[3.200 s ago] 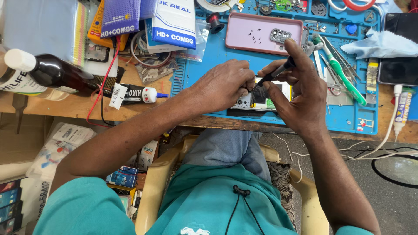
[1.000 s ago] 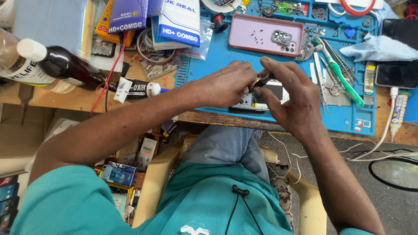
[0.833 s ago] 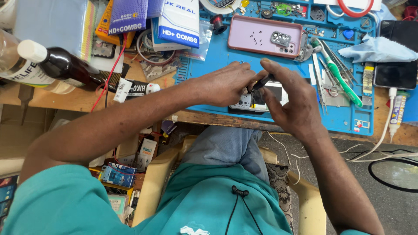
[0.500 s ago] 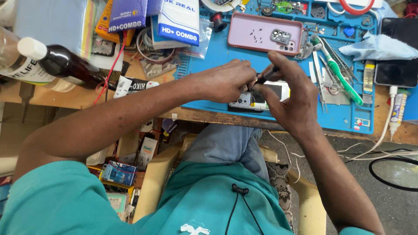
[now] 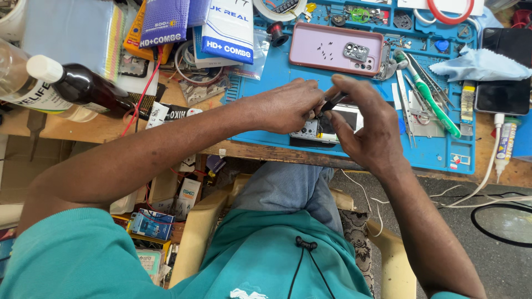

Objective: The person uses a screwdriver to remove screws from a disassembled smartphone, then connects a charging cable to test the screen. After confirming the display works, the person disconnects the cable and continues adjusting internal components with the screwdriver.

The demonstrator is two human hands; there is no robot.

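Head view, looking down at a blue work mat [image 5: 277, 105] on a wooden bench.

Left hand [image 5: 285, 105] lying knuckles-up on the mat, fingers curled in and nearly closed, fingertips pressed on the left end of an opened phone [image 5: 327, 126]. Right hand [image 5: 368, 130] just beside it, thumb and forefinger pinched tight on a thin dark tool [image 5: 332, 101], remaining fingers loosely bent over the phone's right side. Tool tip angled down between the two hands, meeting the phone's upper edge. Exact contact point hidden by the fingers.

Phone flat near the front edge of the mat, between both hands, mostly covered by them; only a pale middle strip and some inner parts visible.

Counted: two hands, one opened phone, one pink back cover [image 5: 335, 47] higher on the mat with small dark screws scattered on it, too tiny to count surely. One camera module [image 5: 356, 52] resting on that cover. One green-handled tool [image 5: 432, 102] slanting at the right, beside metal tweezers [image 5: 413, 83]. One light blue cloth [image 5: 479, 65], one dark phone [image 5: 503, 72] at the far right, one small glue tube [image 5: 504, 147] below it.

To the left, off the mat: one dark brown bottle [image 5: 83, 87] with a white cap lying tilted, two blue-and-white packets [image 5: 194, 25] leaning above it. Left forearm crossing the bench edge, blocking part of the clutter beneath.
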